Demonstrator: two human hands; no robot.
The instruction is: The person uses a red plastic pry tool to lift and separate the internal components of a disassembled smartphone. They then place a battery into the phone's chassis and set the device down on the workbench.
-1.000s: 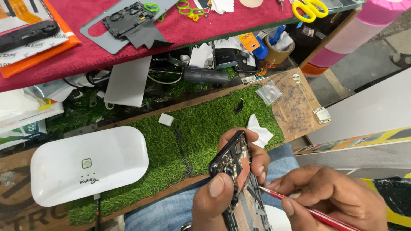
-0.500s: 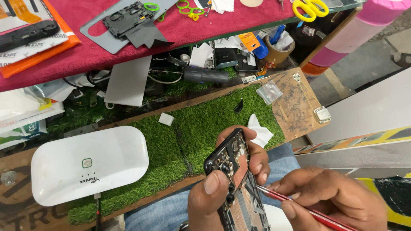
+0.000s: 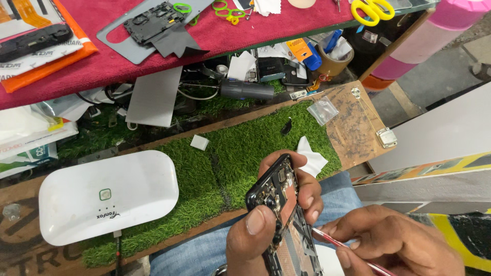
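Opened black smartphone with exposed internals (image 3: 279,204) — gripped upright over the lap in the closed left hand (image 3: 261,235), long axis running toward the camera — right hand (image 3: 388,245), pinching a thin red-handled tool (image 3: 348,248), lay immediately right.

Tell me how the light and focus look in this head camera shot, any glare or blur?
Head view: even, soft daylight with weak shadows; mild glare on the white oval device and the pale panel at right. The opened phone in the left hand is fairly sharp; the right hand with the thin red tool is cropped at the frame's bottom; edges bend slightly from the wide lens.
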